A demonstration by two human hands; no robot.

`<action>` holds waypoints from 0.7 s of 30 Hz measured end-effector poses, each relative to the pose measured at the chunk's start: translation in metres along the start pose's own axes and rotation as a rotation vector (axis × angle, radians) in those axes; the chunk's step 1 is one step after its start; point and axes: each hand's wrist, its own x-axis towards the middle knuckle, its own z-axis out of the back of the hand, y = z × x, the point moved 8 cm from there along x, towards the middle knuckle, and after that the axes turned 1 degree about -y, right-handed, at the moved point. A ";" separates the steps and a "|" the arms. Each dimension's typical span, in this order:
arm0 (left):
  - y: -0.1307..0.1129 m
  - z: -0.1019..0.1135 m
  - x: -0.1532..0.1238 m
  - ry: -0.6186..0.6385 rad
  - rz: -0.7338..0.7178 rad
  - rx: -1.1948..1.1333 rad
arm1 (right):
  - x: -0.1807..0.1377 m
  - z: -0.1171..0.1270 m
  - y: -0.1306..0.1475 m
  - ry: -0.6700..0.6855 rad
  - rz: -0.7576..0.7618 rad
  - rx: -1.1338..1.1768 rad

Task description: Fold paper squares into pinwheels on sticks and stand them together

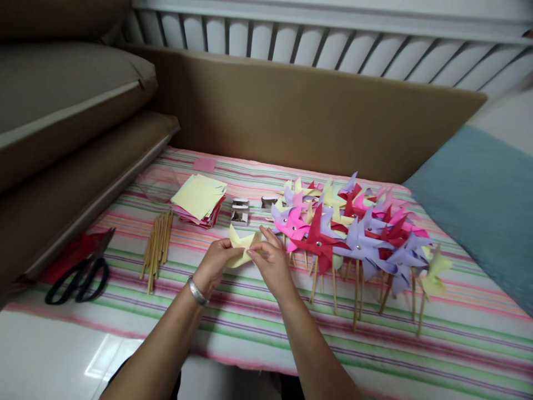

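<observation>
Yellow paper (242, 243), a cut square partly folded, sits pinched between both hands just above the striped cloth (258, 328), close to the middle of the view. The left hand (216, 265) has its grip pressed together on the sheet's lower left edge, while the right hand (270, 260) pinches the right-hand corner with thumb and forefinger, bending it inward. To fold this well, I judge the left hand should keep the centre steady while the right draws each corner over gently, curving and not creasing it, so the vane keeps its spring. The corners want to overlap squarely at the middle. At about 3 o'clock from the hands lies a heap of finished pinwheels (353, 233) in pink, red, purple and yellow on wooden sticks; the right wrist is near their stems and could knock them. At about 11 o'clock is a stack of paper squares (199, 199), and at 9 o'clock a bundle of bare sticks (158, 247), with black scissors (79, 275) farther out the same way. At 12 o'clock stand small white boxes (240, 212), contents too small to tell. A bracelet (196, 291) circles the left wrist.
</observation>
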 end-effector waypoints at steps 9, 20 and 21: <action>-0.002 0.000 -0.001 0.020 -0.003 0.030 | 0.000 -0.001 -0.003 -0.015 -0.021 -0.047; -0.003 0.002 -0.002 -0.009 -0.027 0.099 | 0.000 -0.001 -0.001 -0.061 -0.004 -0.100; -0.004 0.003 -0.001 -0.015 -0.033 0.119 | 0.000 0.001 -0.001 -0.065 -0.004 -0.106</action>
